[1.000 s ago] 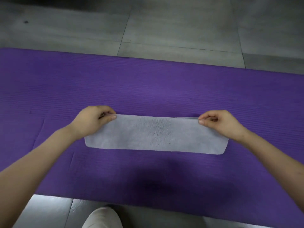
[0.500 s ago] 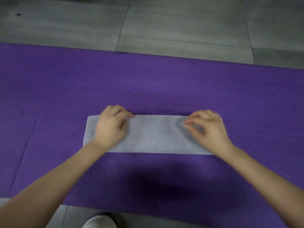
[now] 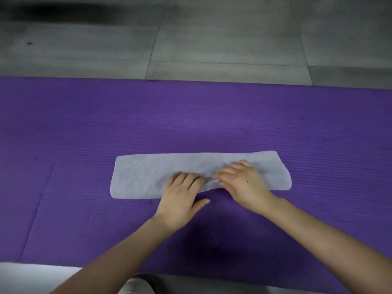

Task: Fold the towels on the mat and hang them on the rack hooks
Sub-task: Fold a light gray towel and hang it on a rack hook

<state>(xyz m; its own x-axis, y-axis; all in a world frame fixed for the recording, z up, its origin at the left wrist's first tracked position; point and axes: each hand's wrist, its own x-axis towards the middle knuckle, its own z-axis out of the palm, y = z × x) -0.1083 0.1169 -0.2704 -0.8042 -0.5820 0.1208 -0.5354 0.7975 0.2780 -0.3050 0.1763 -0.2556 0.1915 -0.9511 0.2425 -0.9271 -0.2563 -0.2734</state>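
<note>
A pale grey towel (image 3: pixel 144 177), folded into a long narrow strip, lies flat across the purple mat (image 3: pixel 84 124). My left hand (image 3: pixel 182 196) presses on the towel's near edge at its middle with straight fingers, its thumb spread out over the mat. My right hand (image 3: pixel 244 183) rests just right of it, and its bent fingertips touch the towel's middle. The cloth is slightly bunched between the two hands. No rack or hooks are in view.
Grey floor tiles (image 3: pixel 212 39) lie beyond the mat's far edge. A light-coloured piece of my clothing (image 3: pixel 137 286) shows at the bottom edge. Creases mark the mat on the left (image 3: pixel 42 198).
Both hands have let go of the towel's far corners and slid inward along the strip to meet at its middle. The view has shifted, so the towel sits further right.
</note>
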